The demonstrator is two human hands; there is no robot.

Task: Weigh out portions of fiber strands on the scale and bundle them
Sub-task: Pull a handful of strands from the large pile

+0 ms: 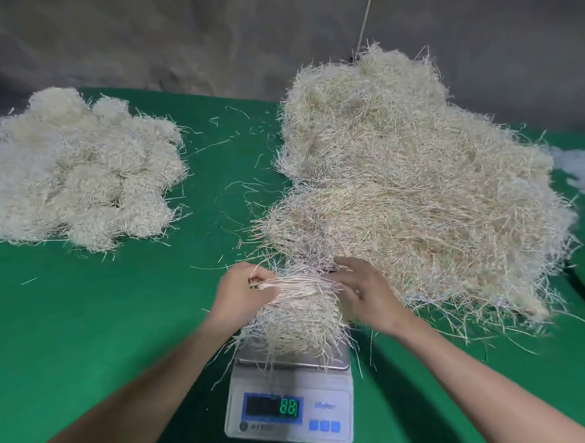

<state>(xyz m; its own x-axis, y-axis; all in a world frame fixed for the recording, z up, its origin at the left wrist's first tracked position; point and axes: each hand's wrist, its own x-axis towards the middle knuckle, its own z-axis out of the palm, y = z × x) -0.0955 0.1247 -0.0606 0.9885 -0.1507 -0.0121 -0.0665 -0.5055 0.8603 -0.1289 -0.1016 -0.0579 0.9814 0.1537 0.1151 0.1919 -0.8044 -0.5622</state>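
Observation:
A white digital scale (291,417) stands at the near middle of the green table, its display lit with green digits. A portion of pale fiber strands (298,324) lies on its platform, hanging over the edges. My left hand (240,296) pinches a thin band of strands (296,284) stretched across the top of the portion. My right hand (363,288) grips the other end of that band, at the foot of the big loose fiber heap (409,190).
A group of several bundled fiber portions (80,175) lies at the far left. Stray strands (230,190) litter the green cloth (88,311) between the piles. A white fluffy patch (578,171) sits at the right edge. A grey wall rises behind.

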